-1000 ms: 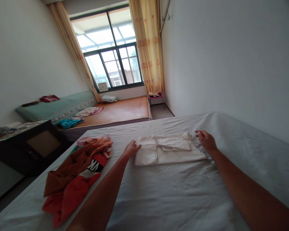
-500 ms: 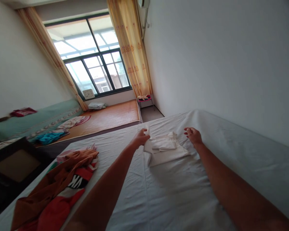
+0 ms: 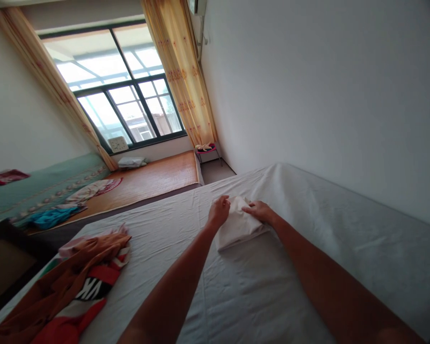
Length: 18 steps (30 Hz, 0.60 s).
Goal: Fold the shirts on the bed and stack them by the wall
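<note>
White cloth folded down smaller than it was half a second ago, both hands now brought in on it.

The left hand is curled on the cloth's left edge, the right hand laid flat on top, fingers together. One cloth is seen, lying on the bed between the hands; one pile of clothes is left well off to the left.

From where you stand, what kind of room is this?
Most likely a home bedroom: both hands fold a white cloth on a sheeted bed, a second bed with a woven mat lies beyond, and a curtained window.
</note>
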Motion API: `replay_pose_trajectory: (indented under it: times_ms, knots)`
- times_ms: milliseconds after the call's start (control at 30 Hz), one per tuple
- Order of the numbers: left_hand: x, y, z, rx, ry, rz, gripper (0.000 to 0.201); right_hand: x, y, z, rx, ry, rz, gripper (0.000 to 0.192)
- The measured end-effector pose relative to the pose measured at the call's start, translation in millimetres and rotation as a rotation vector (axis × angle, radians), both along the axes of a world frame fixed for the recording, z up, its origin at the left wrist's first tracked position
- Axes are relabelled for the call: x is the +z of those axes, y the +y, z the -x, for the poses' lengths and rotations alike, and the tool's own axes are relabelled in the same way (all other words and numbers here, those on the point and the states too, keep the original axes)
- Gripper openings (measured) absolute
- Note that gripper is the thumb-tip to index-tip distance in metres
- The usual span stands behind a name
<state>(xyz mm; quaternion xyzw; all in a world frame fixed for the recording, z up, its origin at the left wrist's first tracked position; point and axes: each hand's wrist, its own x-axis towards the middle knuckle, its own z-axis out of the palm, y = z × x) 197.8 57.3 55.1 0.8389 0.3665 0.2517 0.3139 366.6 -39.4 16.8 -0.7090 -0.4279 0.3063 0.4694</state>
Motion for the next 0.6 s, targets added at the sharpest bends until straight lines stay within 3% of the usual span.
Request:
replay_pose_trajectory:
  times_ms: [133,267,333,433,533,600]
  knots:
    - [1.6,19,32,0.105,-0.037,-0.237,0.035,0.3,1,10,0.03,0.035,-0.038,0.022]
    - [-5.6,28,47,0.176,-0.034,-0.265,0.038,1.6,-5,11,0.078,0.354,0.037,0.024]
    - [-11.4,30,51,0.165,-0.003,-0.262,0.038,2.5,-9,7,0.088,0.383,0.127,0.022]
    - [-20.7,30,50,0.105,0.031,-0.27,0.041,3.3,-8,5,0.027,0.246,0.185,0.03]
    - [-28.9,28,45,0.034,0.074,-0.31,0.043,0.7,-1,10,-0.117,-0.129,0.131,0.043]
    - [-33.5,26,41,-0.031,0.118,-0.363,0.044,-3.1,5,13,-0.159,-0.387,0.119,0.039]
